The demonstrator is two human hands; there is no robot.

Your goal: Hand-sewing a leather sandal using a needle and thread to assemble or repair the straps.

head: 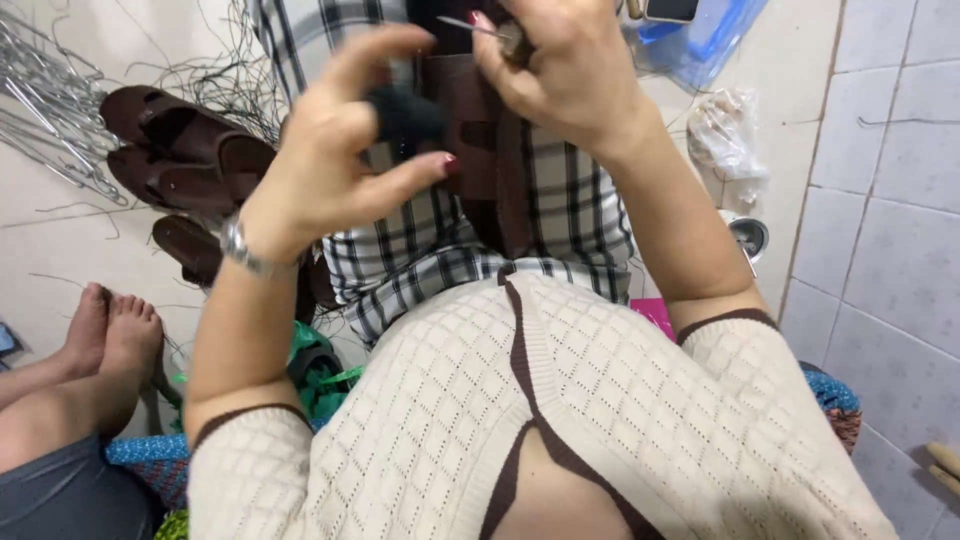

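My left hand point(335, 160) is raised over my lap, thumb and fingers curled around a small black fuzzy piece point(405, 115). A wristwatch point(243, 250) sits on that wrist. My right hand point(570, 70) is just to the right and higher, pinching a thin metal needle point(462, 24) that points left. Between and under both hands a dark brown strip point(485, 160) hangs down over my checked skirt point(420, 250). What the needle's tip touches is hidden by my fingers.
Brown sandals point(185, 150) and a bundle of metal wires point(45, 90) lie on the floor at left. Another person's bare feet point(110, 330) are at lower left. A plastic bag point(725, 130), a small round metal lid point(748, 237) and a blue container point(700, 40) sit at right.
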